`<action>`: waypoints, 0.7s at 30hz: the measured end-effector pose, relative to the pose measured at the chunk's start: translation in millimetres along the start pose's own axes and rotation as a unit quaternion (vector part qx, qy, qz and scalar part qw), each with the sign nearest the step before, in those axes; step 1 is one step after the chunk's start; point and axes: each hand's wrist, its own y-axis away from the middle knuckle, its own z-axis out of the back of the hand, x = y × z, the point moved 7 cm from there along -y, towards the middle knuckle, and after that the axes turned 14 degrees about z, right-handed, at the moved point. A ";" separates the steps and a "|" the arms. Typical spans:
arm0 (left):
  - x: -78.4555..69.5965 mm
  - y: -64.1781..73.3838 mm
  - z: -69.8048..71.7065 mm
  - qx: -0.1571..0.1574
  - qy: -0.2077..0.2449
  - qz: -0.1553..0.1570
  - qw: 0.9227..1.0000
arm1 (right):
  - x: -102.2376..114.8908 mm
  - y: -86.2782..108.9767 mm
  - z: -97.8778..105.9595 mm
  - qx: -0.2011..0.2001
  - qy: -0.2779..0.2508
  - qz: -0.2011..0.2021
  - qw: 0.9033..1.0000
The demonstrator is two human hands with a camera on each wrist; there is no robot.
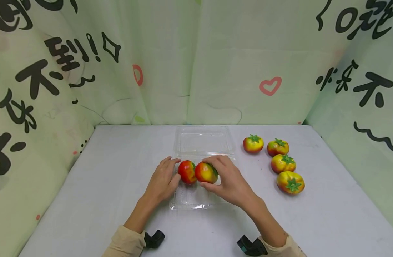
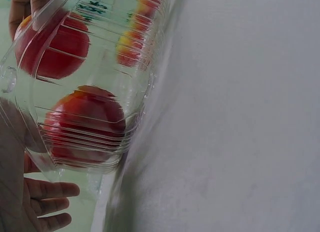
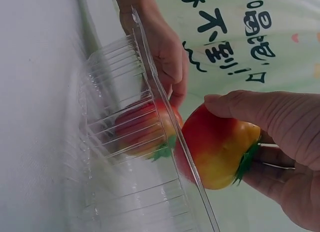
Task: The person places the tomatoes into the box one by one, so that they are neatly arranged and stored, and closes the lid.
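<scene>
While the right hand (image 1: 229, 181) grips a red-and-yellow tomato (image 1: 205, 173) between thumb and fingers over the clear container (image 1: 190, 200), the left hand (image 1: 163, 180), fingers extended, lies beside a second tomato (image 1: 186, 172) inside it; four more tomatoes (image 1: 282, 164) rest on the white table (image 1: 119, 178) to the right.

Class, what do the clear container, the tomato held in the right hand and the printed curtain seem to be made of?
Clear container: probably thin, glossy plastic; it is see-through, with moulded ridges and highlights.
Held tomato: smooth, with a soft sheen; real skin or moulded plastic, that stays open.
Printed curtain: likely matt fabric, given its soft folds.
</scene>
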 end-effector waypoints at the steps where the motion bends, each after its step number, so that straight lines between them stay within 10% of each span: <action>1: 0.2 0.0 -0.1 0.000 -0.001 0.001 1.000 | 0.5 -0.1 -1.1 0.002 -0.002 0.000 1.000; 21: -0.1 0.3 0.8 -0.004 -0.006 -0.012 1.000 | 13.2 -0.6 -24.1 0.039 -0.048 0.012 0.998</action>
